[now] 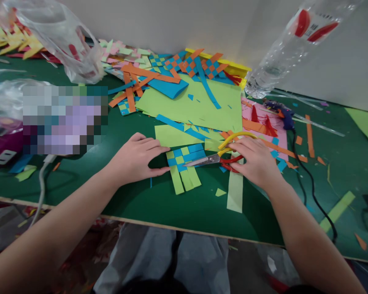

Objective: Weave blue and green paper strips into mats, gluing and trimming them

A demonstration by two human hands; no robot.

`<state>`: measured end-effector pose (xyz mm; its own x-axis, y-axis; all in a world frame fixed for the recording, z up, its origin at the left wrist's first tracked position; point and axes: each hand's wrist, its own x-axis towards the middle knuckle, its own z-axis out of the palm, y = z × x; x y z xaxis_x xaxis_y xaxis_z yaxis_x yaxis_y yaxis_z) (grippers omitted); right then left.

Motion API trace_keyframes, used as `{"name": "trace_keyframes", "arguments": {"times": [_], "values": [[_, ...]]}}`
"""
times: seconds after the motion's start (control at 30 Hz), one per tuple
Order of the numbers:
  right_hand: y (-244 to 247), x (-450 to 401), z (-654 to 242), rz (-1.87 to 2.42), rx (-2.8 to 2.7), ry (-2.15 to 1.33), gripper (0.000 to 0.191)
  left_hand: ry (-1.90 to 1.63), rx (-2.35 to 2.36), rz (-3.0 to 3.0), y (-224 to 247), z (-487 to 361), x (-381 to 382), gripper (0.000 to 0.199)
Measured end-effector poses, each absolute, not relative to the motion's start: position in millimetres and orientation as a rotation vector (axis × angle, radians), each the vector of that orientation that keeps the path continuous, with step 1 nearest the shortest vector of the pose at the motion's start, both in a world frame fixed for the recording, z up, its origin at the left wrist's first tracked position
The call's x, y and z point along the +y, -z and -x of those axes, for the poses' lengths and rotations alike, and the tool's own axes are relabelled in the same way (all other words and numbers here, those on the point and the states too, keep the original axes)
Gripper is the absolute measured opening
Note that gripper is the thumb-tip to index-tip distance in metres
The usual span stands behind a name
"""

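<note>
1. Woven paper piece (185,157), in the head view: it lies on the green table (131,208), a blue and light green checker with loose green strips hanging toward the person.
2. Left hand (138,159): at the left edge of the woven paper piece, thumb and forefinger wide apart, both tips at that edge; whether they press on it, I cannot tell.
3. Right hand (253,157): just right of the woven paper piece, fingers curled around the yellow and red handles of the scissors (213,158), whose blades reach left over the piece.
4. Clear plastic bottle (272,61): beyond the woven paper piece and to its right, tilted in the picture. Its white label (314,25) bears red shapes and dark characters, too small to read.
5. Plastic bag (61,41): beyond the piece, to its left. Red print shows through the wrinkled film, illegible.
6. Pixelated patch (64,122): left of the piece, beside a white cable (42,179); any lettering there is masked.
7. Purple device (9,139): farther left, with white slotted panels.
8. Light green sheet (202,100): beyond the piece, with blue-and-orange woven papers (191,65) along its far edge.
</note>
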<state>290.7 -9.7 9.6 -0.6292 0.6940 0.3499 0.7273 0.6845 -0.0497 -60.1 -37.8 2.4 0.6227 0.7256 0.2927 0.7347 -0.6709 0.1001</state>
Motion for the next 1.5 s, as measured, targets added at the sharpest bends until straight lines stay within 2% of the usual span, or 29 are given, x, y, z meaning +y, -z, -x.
{"name": "trace_keyframes", "arguments": {"times": [0.57,1.0,1.37,1.5], "values": [[-7.6,-10.4,-290.0,1.095,-2.578,0.203,0.026,0.473,-1.238,2.829,-3.5,62.0,-37.3,0.036],[-7.5,-11.7,-288.5,1.098,-2.575,0.238,0.026,0.488,-1.270,2.871,-4.3,66.2,-36.9,0.054],[-7.5,-12.8,-287.2,1.156,-2.572,0.153,0.028,0.484,-1.318,2.851,-5.2,61.4,-37.7,0.057],[-7.6,-13.3,-287.0,1.152,-2.568,0.143,0.028,0.543,-1.303,2.822,-6.4,62.4,-38.4,0.049]]}}
